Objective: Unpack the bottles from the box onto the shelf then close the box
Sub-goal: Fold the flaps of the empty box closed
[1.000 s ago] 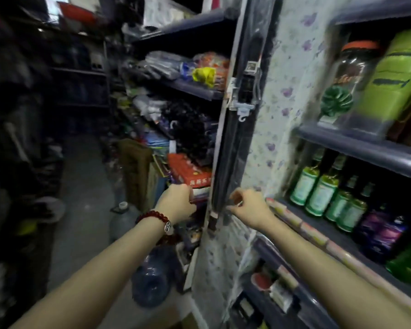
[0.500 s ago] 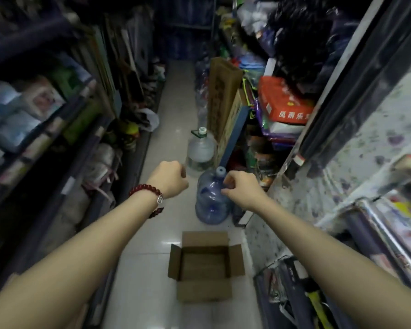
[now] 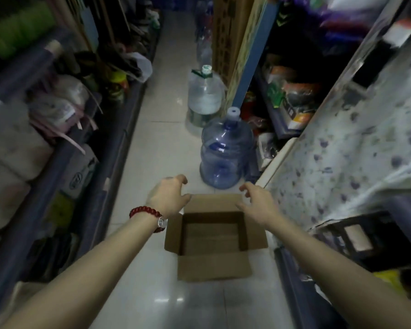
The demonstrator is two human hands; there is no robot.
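Hands (image 3: 169,198) (image 3: 259,205) spread above open box (image 3: 214,269)

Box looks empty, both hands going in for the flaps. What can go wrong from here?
1. The blue water jug stands right behind the box; folding the far flap or nudging the box may bump it.
2. Left hand and right hand are open, no grip yet; the four flaps lie splayed, so they may spring back open.
3. The aisle is narrow, and the right shelf edge sits close to the box.
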